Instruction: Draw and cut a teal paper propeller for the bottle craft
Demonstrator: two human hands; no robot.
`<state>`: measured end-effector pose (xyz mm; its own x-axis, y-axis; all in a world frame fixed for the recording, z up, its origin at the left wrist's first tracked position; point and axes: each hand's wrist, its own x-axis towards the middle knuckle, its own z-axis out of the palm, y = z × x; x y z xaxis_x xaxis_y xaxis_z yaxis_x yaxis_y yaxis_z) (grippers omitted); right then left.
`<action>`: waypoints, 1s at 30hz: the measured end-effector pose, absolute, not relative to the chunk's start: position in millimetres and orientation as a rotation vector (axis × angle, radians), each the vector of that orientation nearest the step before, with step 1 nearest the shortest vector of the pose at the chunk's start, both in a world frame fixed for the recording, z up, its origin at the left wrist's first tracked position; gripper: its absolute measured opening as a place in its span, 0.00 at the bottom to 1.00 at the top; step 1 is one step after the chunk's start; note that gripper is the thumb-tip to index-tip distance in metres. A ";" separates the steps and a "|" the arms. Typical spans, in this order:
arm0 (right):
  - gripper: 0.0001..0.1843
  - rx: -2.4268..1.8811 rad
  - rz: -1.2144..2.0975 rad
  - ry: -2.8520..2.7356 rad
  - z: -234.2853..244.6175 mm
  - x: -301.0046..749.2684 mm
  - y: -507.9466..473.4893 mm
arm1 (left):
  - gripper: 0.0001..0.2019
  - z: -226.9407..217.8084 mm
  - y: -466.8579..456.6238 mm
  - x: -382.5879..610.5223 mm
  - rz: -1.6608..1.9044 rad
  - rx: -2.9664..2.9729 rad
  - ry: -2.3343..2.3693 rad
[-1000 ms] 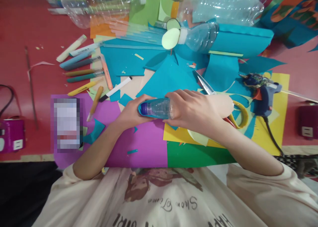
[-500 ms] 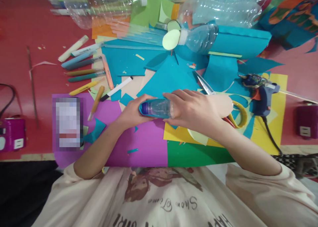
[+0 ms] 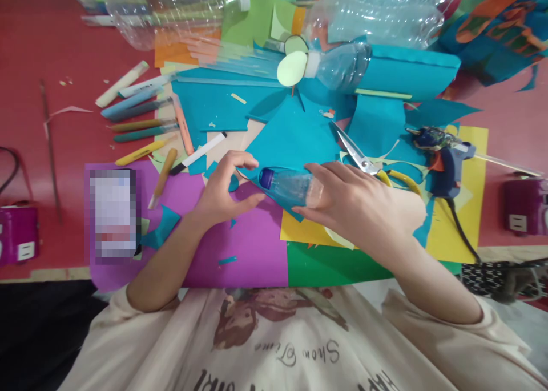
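While the right hand (image 3: 363, 208) is closing its fingers round the clear, smooth plastic bottle (image 3: 295, 186), the bottle is lying sideways over teal paper (image 3: 295, 137) and a purple sheet (image 3: 257, 248), its blue cap (image 3: 266, 177) pointing left. The left hand (image 3: 220, 194) is hovering half open beside the cap, gripping nothing. Yellow-handled scissors (image 3: 363, 158) and a blue glue gun (image 3: 445, 160) are lying just behind.

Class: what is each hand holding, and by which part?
Right hand grips the small clear bottle around its body; left hand, open beside the cap, holds nothing.
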<state>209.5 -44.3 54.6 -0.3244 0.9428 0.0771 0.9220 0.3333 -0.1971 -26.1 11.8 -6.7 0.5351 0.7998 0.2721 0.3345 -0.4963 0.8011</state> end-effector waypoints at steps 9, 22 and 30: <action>0.25 -1.792 0.204 -2.330 51.0 204.6 -59.3 | 0.19 -14.7 14.1 -21.0 0.762 2.483 0.854; 0.27 -1.866 0.202 -2.335 40.9 198.1 -57.6 | 0.13 -11.1 16.5 -19.6 0.917 2.861 0.802; 0.26 -1.889 0.234 -2.341 42.5 197.3 -56.6 | 0.08 -3.7 17.4 -20.1 0.972 2.978 0.772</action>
<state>197.3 -56.6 42.5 -0.2115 0.9774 -0.0008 0.9581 0.2072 -0.1977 -20.1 17.4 -3.7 0.7048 0.4153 0.5752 0.4663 -0.8822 0.0656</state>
